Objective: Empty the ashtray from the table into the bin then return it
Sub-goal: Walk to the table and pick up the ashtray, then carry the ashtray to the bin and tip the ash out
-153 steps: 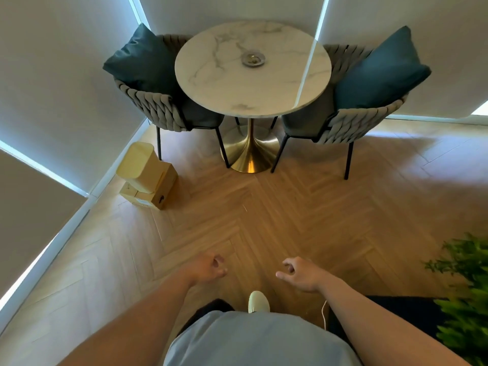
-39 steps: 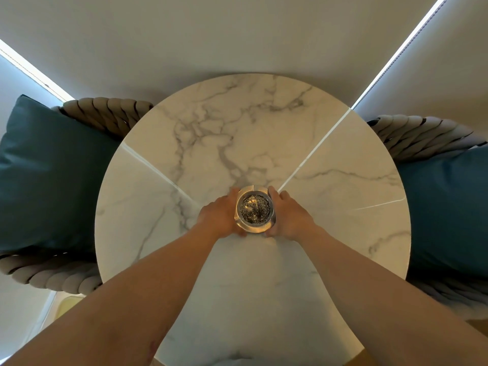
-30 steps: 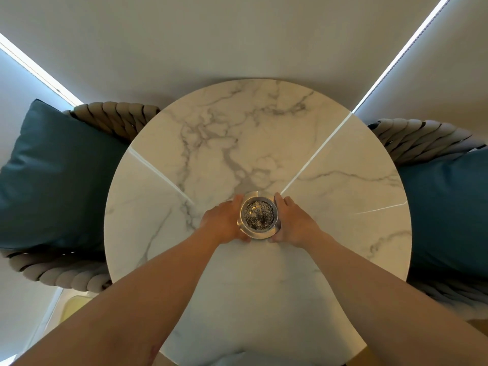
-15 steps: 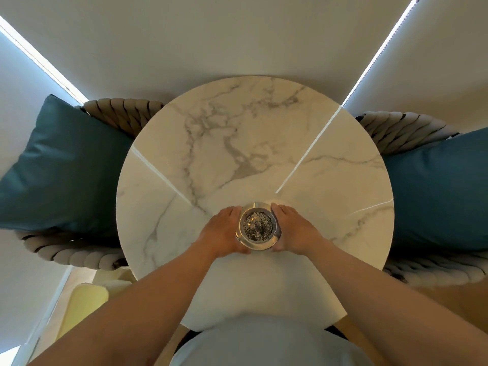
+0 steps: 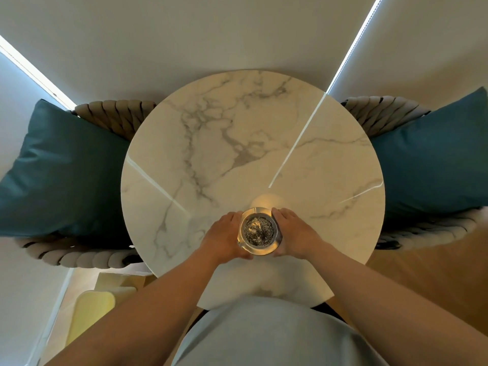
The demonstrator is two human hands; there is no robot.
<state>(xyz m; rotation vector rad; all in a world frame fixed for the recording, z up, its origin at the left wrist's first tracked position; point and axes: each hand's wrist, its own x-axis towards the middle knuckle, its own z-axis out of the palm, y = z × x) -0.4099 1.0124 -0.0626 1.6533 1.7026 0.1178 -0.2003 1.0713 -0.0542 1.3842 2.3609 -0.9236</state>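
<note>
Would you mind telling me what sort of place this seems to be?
Probably a lounge or hotel-room sitting corner: a round marble table, two woven chairs with teal cushions, and an ashtray held between both hands.

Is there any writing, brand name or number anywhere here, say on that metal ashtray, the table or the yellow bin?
None can be read.
Ashtray: bare metal with ash in it, no lettering visible.
Table: only grey marble veins.
Bin: plain yellow, no label in view.
Cushions: plain teal.
</note>
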